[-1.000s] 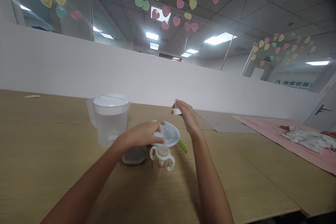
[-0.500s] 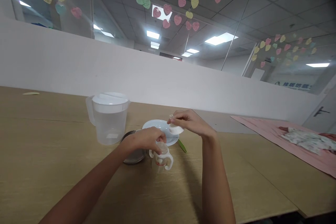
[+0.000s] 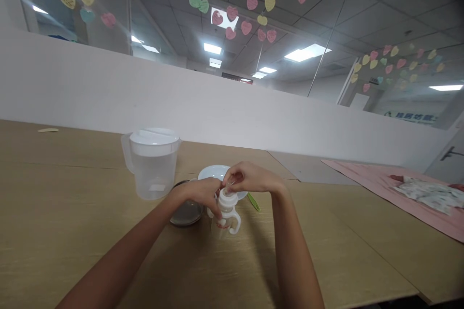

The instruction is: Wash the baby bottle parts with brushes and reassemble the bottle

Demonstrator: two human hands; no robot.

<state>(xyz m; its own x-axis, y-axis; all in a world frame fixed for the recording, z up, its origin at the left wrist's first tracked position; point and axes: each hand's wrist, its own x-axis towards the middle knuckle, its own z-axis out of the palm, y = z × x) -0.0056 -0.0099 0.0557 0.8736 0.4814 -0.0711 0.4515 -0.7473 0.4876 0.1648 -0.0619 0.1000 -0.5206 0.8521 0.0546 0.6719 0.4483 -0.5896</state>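
Note:
A clear baby bottle (image 3: 222, 227) with white side handles stands upright on the table. Its white collar with a clear nipple (image 3: 228, 198) sits on the bottle's mouth; whether it is threaded on cannot be told. My left hand (image 3: 206, 194) is closed around the bottle's neck from the left. With closed fingers, my right hand (image 3: 246, 177) pinches the nipple from above. Behind both hands lies a white plate (image 3: 213, 172), partly covered by them. A round metal-rimmed dish (image 3: 186, 213) is beside the bottle, under my left wrist.
A lidded clear pitcher (image 3: 154, 169) stands on the wooden table (image 3: 90, 231) at the left. The green handle (image 3: 253, 202) of a utensil sticks out by the plate. At right, patterned fabric (image 3: 427, 193) lies on a pink cloth (image 3: 366, 178).
My right hand has moved down and left, bringing the white collar and nipple from beside the bottle onto its mouth. My left hand stays at the bottle's neck.

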